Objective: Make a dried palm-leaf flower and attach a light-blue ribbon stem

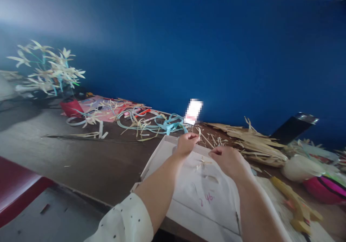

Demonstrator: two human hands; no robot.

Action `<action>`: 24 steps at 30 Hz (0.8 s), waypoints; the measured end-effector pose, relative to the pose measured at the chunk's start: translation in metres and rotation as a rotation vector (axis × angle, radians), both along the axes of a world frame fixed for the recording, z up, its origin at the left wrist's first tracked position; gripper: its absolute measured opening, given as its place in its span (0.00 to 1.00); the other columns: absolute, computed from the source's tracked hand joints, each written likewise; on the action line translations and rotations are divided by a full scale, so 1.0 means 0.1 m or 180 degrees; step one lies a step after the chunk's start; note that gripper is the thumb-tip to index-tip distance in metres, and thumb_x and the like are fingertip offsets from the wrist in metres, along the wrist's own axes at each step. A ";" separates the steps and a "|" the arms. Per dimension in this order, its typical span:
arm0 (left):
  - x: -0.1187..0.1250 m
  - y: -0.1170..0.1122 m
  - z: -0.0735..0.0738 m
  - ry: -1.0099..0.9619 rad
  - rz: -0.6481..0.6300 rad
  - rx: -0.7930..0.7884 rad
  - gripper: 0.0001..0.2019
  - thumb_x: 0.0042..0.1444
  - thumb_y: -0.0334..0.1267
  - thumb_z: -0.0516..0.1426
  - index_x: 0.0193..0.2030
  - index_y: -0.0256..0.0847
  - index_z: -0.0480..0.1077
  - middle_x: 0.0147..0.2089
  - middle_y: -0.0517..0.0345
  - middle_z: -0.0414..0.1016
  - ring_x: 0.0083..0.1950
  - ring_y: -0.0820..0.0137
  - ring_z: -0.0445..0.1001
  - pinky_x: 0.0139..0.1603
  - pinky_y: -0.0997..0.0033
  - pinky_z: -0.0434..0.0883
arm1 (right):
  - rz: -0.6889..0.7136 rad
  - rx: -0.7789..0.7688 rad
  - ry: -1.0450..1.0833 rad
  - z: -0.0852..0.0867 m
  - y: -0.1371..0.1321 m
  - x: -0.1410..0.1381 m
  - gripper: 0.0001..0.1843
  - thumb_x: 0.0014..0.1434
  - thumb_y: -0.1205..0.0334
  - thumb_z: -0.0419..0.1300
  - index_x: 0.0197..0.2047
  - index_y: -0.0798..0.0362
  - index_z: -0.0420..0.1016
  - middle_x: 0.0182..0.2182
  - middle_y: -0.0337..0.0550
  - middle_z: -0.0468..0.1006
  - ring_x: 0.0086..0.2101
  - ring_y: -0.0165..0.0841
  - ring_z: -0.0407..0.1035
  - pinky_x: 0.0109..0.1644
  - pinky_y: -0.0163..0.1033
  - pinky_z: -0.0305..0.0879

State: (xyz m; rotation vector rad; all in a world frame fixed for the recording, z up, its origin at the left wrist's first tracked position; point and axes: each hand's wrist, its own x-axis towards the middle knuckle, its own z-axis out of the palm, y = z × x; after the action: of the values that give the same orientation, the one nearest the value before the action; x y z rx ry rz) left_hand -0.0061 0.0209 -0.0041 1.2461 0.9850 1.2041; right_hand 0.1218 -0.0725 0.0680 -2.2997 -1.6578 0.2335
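Observation:
My left hand [186,144] is above the far edge of a white cardboard box lid [156,170], its thumb and fingers pinched on a small pale husk strip [199,132]. Closed and bent inward, my right hand [228,160] hovers over the lid's right side. Whatever its fingertips hold, if anything, is hidden. Between the hands, a small pale flower-like piece [203,161] and a curved husk scrap [212,178] lie on the lid, which bears red handwriting.
Behind the lid are a blurred lit phone [193,111], coiled light-blue ribbon [173,123] and a blue wall [229,54]. Dried husks [256,148], a black cylinder [293,128] and a yellow glue gun [294,202] lie right. Husk flowers [55,69] stand far left by a red pot [71,107].

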 end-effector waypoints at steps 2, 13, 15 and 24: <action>0.00 0.00 -0.01 -0.0004 -0.0019 0.0087 0.12 0.45 0.42 0.59 0.35 0.39 0.75 0.30 0.57 0.76 0.24 0.77 0.63 0.27 0.76 0.61 | 0.0211 -0.0040 -0.0074 -0.08 -0.04 0.00 0.09 0.49 0.56 0.57 0.31 0.41 0.79 0.30 0.40 0.78 0.30 0.38 0.69 0.29 0.38 0.54; 0.01 0.02 0.01 -0.0089 -0.0090 -0.0068 0.10 0.45 0.40 0.60 0.33 0.38 0.74 0.30 0.57 0.76 0.24 0.78 0.64 0.26 0.77 0.62 | 0.1277 0.0232 0.0228 -0.49 -0.17 -0.07 0.12 0.51 0.61 0.56 0.39 0.45 0.75 0.37 0.39 0.73 0.33 0.33 0.66 0.35 0.36 0.56; 0.01 0.03 -0.02 -0.0085 -0.0092 -0.0035 0.10 0.45 0.41 0.60 0.33 0.38 0.74 0.29 0.57 0.76 0.24 0.78 0.64 0.26 0.77 0.62 | 0.1354 0.0217 0.0196 -0.49 -0.20 -0.09 0.13 0.49 0.59 0.59 0.40 0.46 0.74 0.38 0.40 0.72 0.34 0.34 0.66 0.37 0.36 0.57; -0.01 0.00 -0.01 -0.0127 -0.0123 -0.0019 0.11 0.44 0.42 0.61 0.33 0.38 0.74 0.29 0.57 0.76 0.24 0.78 0.64 0.25 0.77 0.60 | 0.1371 0.0281 0.0329 -0.49 -0.20 -0.20 0.08 0.54 0.59 0.56 0.32 0.47 0.76 0.33 0.40 0.74 0.31 0.32 0.67 0.35 0.36 0.56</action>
State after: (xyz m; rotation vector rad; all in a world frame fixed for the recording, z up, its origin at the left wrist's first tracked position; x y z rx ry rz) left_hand -0.0068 0.0206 -0.0046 1.2267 0.9308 1.1907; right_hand 0.1020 -0.0925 0.0187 -1.8129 -2.0456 0.3552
